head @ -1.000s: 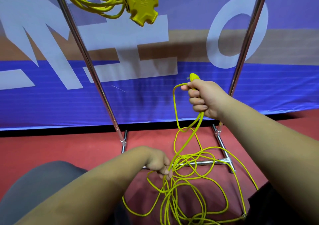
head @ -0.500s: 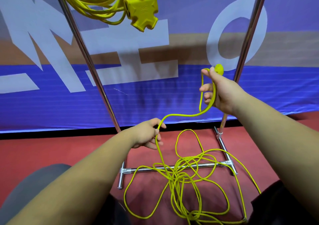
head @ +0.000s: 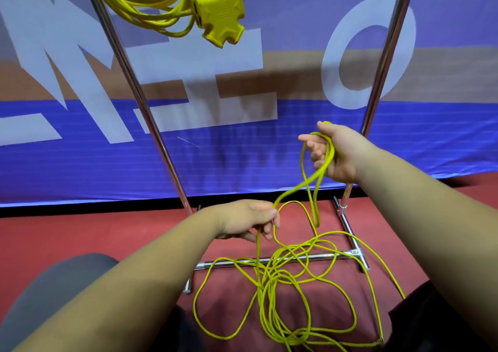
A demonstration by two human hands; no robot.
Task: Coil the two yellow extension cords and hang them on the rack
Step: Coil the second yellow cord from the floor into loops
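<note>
A loose yellow extension cord (head: 272, 292) lies tangled on the red floor over the rack's bottom bar. My right hand (head: 336, 154) holds the cord's plug end and a hanging loop, raised in front of the banner. My left hand (head: 250, 223) pinches the same cord lower down, just above the floor pile. A second yellow cord (head: 151, 3) hangs coiled at the top left of the metal rack (head: 151, 125), with its three-way socket block (head: 219, 18) dangling below it.
The rack's two chrome uprights, the right one (head: 382, 63), rise on either side of my hands. Its base bar (head: 296, 258) lies on the red floor (head: 80, 238). A blue banner (head: 242, 149) with white letters stands right behind. My knee (head: 62, 284) shows at lower left.
My left hand rose from the floor pile drawing cord up, then lowered a little. My right hand lifted, then came back down with a loop of cord now hanging from it.
</note>
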